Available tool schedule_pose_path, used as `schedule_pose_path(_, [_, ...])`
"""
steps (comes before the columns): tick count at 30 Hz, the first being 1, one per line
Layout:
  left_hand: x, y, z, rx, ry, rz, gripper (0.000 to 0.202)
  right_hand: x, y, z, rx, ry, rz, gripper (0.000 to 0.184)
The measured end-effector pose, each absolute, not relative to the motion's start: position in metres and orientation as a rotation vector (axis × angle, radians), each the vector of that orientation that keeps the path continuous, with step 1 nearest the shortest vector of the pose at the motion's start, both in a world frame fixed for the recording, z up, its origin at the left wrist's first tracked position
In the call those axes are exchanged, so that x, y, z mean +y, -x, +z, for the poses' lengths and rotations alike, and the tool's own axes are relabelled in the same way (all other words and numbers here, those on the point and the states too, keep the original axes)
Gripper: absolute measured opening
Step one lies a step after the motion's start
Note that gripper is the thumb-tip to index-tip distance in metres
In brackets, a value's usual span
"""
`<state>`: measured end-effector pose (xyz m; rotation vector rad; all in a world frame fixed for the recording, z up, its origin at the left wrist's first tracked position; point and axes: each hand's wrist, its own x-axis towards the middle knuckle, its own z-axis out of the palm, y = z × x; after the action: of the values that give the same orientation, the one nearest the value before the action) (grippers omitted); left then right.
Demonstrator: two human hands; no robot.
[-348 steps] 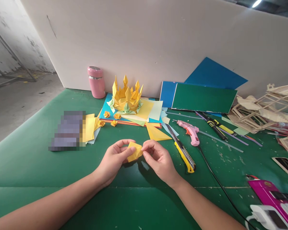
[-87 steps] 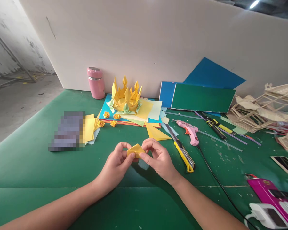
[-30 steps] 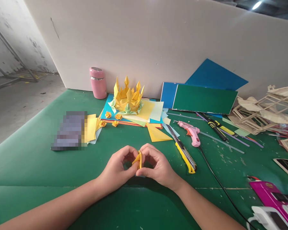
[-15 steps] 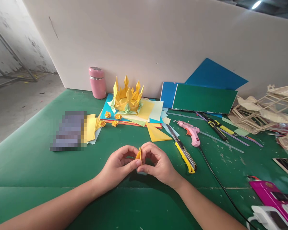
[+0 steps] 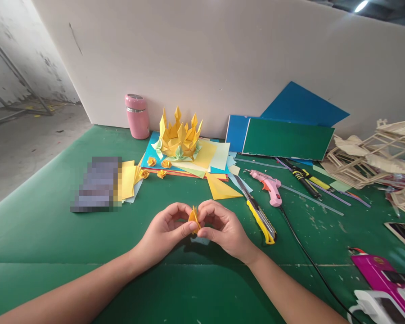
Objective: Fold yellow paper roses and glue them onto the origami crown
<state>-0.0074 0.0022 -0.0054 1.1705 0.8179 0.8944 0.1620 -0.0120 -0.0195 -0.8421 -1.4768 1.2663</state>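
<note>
Between my two hands is a small folded piece of yellow paper point(image 5: 194, 218), its layers fanned at the top. My left hand point(image 5: 172, 227) pinches it from the left with thumb and fingers. From the right, my right hand point(image 5: 221, 227) grips its other side, fingers curled behind. Beyond my hands stands a yellow folded-paper crown point(image 5: 180, 139) with pale green paper leaves point(image 5: 179, 153) around its base. Several small yellow paper roses point(image 5: 161, 173) lie in front of the crown.
A yellow utility knife point(image 5: 259, 220) and a pink glue gun point(image 5: 270, 186) with a black cord lie right of my hands. Coloured paper sheets point(image 5: 222, 186) sit under the crown. A pink flask point(image 5: 137, 118) stands back left; a magenta power strip point(image 5: 371, 265) lies front right.
The yellow paper piece has turned and spread, showing more of its folded layers between my fingers. My hands stay in almost the same place.
</note>
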Motion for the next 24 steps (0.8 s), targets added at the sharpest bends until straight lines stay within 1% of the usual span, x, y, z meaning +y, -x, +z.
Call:
schedule_pose_path(5, [0.0017, 0.0078, -0.0092, 0.755, -1.106, 0.888, 0.035, -0.0117, -0.1619, -0.0187, -1.468, 0.832, 1.27, 0.015])
schedule_pose_path(9, [0.0018, 0.0084, -0.0089, 0.799, -1.168, 0.891, 0.032, -0.0115, -0.1629, -0.0188, -1.501, 0.88, 1.183, 0.01])
schedule_pose_path(14, [0.0009, 0.0068, -0.0092, 0.86, -1.322, 1.027, 0.023, -0.0135, -0.1627, -0.0219, -1.484, 0.932, 1.107, 0.01])
schedule_pose_path(19, [0.0005, 0.0052, -0.011, 0.88, -1.404, 1.109, 0.023, -0.0157, -0.1593, -0.0208, -1.597, 0.992, 0.903, 0.002])
schedule_pose_path(24, [0.0003, 0.0056, -0.0132, 0.914, -1.391, 1.083, 0.021, -0.0166, -0.1558, -0.0184, -1.628, 1.03, 0.783, 0.003])
